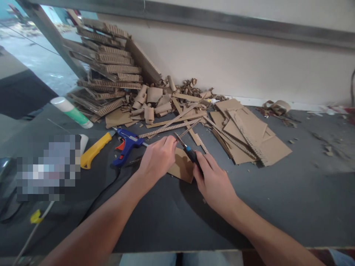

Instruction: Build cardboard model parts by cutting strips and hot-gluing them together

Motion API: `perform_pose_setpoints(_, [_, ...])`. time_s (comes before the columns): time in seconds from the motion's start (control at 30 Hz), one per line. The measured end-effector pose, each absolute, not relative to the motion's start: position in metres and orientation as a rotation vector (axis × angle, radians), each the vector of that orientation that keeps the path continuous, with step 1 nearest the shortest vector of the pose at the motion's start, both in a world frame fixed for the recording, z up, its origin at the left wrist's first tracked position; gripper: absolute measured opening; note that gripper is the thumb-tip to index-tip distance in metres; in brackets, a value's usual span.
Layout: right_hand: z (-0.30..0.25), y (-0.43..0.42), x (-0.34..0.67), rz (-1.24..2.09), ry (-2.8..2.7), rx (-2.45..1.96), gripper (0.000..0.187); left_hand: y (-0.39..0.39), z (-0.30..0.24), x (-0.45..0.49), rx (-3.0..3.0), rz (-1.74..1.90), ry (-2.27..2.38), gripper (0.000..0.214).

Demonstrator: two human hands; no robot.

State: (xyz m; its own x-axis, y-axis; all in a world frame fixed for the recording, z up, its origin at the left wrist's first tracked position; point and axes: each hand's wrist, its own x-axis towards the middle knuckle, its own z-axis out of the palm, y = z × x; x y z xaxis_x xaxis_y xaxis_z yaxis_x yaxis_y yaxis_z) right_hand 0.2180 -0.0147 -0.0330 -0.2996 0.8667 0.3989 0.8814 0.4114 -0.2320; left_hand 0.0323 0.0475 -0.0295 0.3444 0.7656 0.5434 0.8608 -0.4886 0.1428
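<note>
My right hand is closed around a blue-and-black utility knife, its blade pointing up and to the left. My left hand presses with curled fingers on a small brown cardboard piece lying on the dark grey surface. The knife's tip sits near my left fingertips, above the cardboard piece.
A blue glue gun and a yellow cutter lie to the left, with a green-and-white tube behind. Stacked corrugated strips, rolled cardboard scraps and flat cardboard sheets fill the back by the wall.
</note>
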Motion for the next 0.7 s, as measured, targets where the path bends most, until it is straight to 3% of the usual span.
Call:
perform_pose_setpoints(0.43, [-0.0306,-0.0209,0.2154,-0.004,-2.263,-1.583,0.037,0.0523,-0.0274,0.0307,-2.376,-0.948,-1.775,0.008])
perform_pose_setpoints(0.7, [-0.0333,-0.0203,0.2154,0.047,-2.242,-1.563,0.039,0.0469,-0.0235,0.0345,-2.393,-0.731,-1.57,0.015])
